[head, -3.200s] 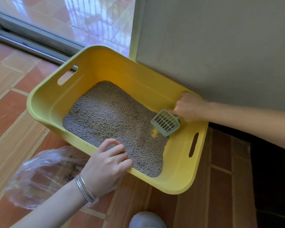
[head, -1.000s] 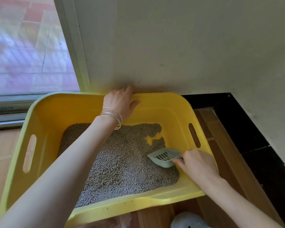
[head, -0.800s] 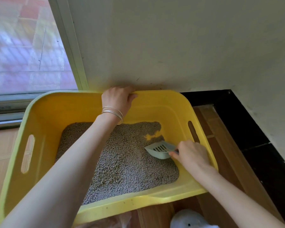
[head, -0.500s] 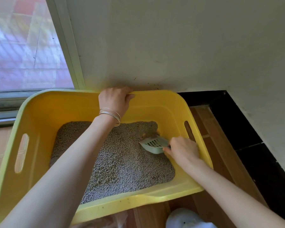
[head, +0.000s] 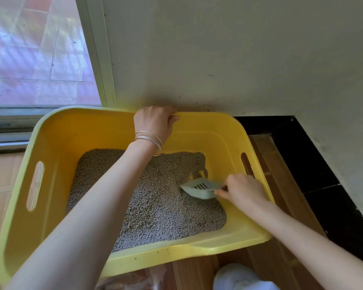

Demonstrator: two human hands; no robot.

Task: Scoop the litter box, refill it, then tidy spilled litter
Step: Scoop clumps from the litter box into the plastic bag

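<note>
We had our left hand curled over the yellow litter box far rim; right hand pinched the slotted scoop, dug into grey litter.

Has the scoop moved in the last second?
Yes. The scoop has slid away from the box's near wall, up to the bare spot in the litter.

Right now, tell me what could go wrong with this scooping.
1. The scoop is dug into the litter near the box's right wall; a quick flick could throw grains onto the floor.
2. The left hand grips the far rim; if it slips, the box may shift.
</note>
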